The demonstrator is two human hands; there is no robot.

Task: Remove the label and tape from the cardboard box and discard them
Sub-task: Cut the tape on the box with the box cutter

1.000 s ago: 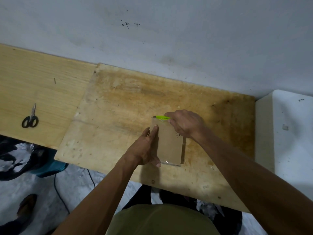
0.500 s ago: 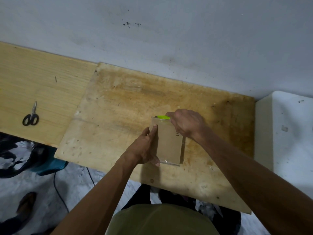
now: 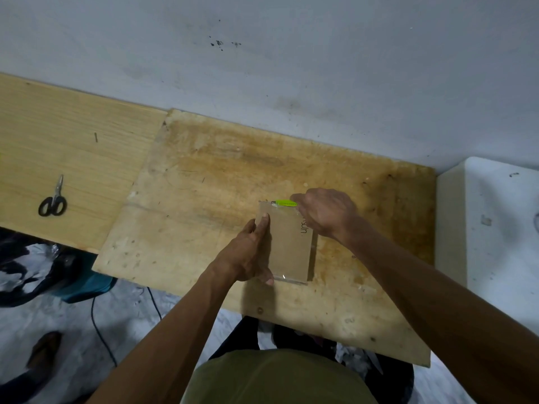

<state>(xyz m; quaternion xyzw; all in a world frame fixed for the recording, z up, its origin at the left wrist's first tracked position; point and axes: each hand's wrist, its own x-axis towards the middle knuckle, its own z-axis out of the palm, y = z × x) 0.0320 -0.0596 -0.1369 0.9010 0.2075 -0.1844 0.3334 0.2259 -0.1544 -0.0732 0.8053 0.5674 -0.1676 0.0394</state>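
Cardboard box point(image 3: 291, 246): lies flat on the table point(image 3: 204, 199), near its front edge, clear tape point(image 3: 288, 279) across its near end.
Left hand point(image 3: 248, 255): rests on the box's left side, index finger straight along the top, thumb at the near corner.
Right hand point(image 3: 323, 214): curled round a green cutter point(image 3: 284, 203), at the box's far right corner.
Cutter tip: at the box's far edge.
Scissors point(image 3: 52, 199): well left of the box, on the table.
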